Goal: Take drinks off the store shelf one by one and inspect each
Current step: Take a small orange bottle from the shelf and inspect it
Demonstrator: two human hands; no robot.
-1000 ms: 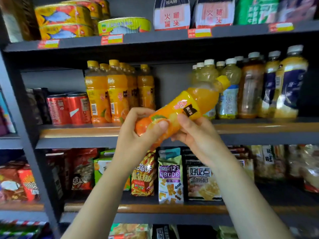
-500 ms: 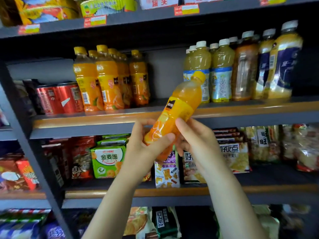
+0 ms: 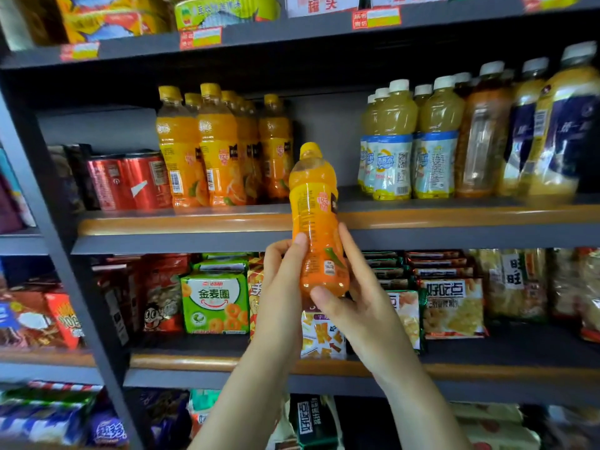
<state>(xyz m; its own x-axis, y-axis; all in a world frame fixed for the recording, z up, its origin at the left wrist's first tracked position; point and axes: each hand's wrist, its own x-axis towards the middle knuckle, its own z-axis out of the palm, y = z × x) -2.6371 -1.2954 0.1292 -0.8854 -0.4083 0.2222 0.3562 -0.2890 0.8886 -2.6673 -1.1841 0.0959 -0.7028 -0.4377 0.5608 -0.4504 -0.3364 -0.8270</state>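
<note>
While upright, orange bottle (image 3: 316, 219) between 2 hands' grip.

Orange drink bottle (image 3: 316, 219): clear plastic, yellow cap on, orange liquid nearly to the neck, yellow-orange label with fruit print and fine text facing the camera. Held upright, tilted very slightly, in front of the middle shelf's wooden edge (image 3: 454, 216), between two groups of shelved drinks. Matching orange bottles (image 3: 214, 147) stand upright in rows on that shelf to the left; pale yellow bottles (image 3: 412, 141) with white caps and blue labels stand to the right, with further bottles beyond, blurred, probably tea.
</note>
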